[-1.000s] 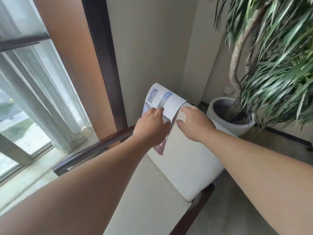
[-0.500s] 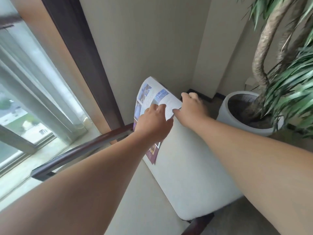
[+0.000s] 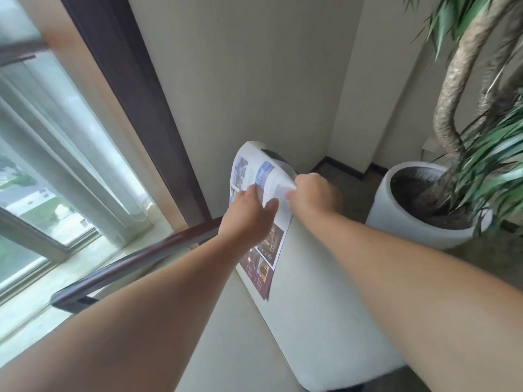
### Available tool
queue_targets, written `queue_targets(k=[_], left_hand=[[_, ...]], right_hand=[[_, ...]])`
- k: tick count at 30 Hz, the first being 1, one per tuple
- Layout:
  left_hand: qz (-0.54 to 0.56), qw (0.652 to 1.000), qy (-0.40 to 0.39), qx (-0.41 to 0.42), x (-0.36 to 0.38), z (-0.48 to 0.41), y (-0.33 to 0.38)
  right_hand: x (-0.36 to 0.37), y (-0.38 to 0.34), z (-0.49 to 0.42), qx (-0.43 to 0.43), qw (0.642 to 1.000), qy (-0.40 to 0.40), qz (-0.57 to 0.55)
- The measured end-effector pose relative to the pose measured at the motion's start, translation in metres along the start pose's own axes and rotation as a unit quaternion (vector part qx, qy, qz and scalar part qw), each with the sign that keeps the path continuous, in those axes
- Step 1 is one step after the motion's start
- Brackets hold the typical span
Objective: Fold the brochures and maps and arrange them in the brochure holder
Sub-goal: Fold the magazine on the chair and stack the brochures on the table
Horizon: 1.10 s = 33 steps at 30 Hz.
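Observation:
A printed brochure (image 3: 256, 176) with blue photos on top and maroon panels lower down leans against the white back cushion (image 3: 317, 292) of a chair, its top curling over. My left hand (image 3: 249, 219) grips the brochure at mid height, thumb on the white page. My right hand (image 3: 314, 193) pinches the page's right edge near the cushion top, and the paper bends there. No brochure holder is in view.
The chair has a dark wooden armrest (image 3: 135, 258) on the left and a pale seat cushion (image 3: 235, 349). A window with sheer curtains (image 3: 56, 154) is at left. A large potted plant in a white pot (image 3: 418, 219) stands at right.
The view has drawn closer to the chair. My right hand moved from the cushion top onto the brochure's right edge and now pinches it; the lower maroon part shows more.

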<state>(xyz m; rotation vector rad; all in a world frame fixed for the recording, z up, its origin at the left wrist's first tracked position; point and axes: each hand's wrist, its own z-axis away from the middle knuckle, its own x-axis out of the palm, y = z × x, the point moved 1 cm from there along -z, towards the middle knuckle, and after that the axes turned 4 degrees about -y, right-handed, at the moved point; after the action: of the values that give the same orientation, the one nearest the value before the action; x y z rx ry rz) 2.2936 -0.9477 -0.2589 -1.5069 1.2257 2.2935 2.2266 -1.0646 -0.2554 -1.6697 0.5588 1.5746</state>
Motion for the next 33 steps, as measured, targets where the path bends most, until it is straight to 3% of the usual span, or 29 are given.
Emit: queue_targets(k=[3,6,7,12,14,17,20,24,28,33], left_hand=[[0.182,0.977,0.019,-0.112,-0.012,-0.011,0.013],[0.371,0.905,0.012,-0.208,-0.023,-0.014,0.015],[0.391,0.893,0.016,-0.220,-0.024,-0.012,0.011],[0.352,0.913,0.075,-0.192,-0.034,0.006,-0.009],[0.374,0.908,0.084,-0.168,-0.046,0.016,-0.011],[0.401,0.905,0.074,-0.125,-0.068,0.033,-0.016],[0.438,0.890,0.071,-0.105,-0.092,0.051,-0.029],[0.477,0.870,0.074,-0.101,-0.117,0.069,-0.052],[0.482,0.865,0.098,-0.096,-0.138,0.089,-0.069],[0.497,0.860,0.093,-0.072,-0.162,0.119,-0.086]], right_hand=[[-0.001,-0.017,0.038,-0.087,0.994,0.051,-0.034],[0.003,-0.033,0.077,-0.165,0.982,0.037,-0.084],[0.004,-0.037,0.085,-0.189,0.977,0.027,-0.094],[-0.007,-0.033,0.099,-0.298,0.942,-0.006,-0.154],[-0.014,-0.025,0.088,-0.225,0.948,0.034,-0.224],[-0.023,-0.012,0.061,0.012,0.961,0.047,-0.273],[-0.028,-0.003,0.045,0.178,0.915,0.004,-0.361],[-0.035,-0.010,0.038,0.161,0.841,-0.035,-0.515],[-0.045,-0.044,0.047,0.101,0.837,-0.069,-0.533],[-0.044,-0.098,0.082,0.046,0.812,-0.256,-0.522]])
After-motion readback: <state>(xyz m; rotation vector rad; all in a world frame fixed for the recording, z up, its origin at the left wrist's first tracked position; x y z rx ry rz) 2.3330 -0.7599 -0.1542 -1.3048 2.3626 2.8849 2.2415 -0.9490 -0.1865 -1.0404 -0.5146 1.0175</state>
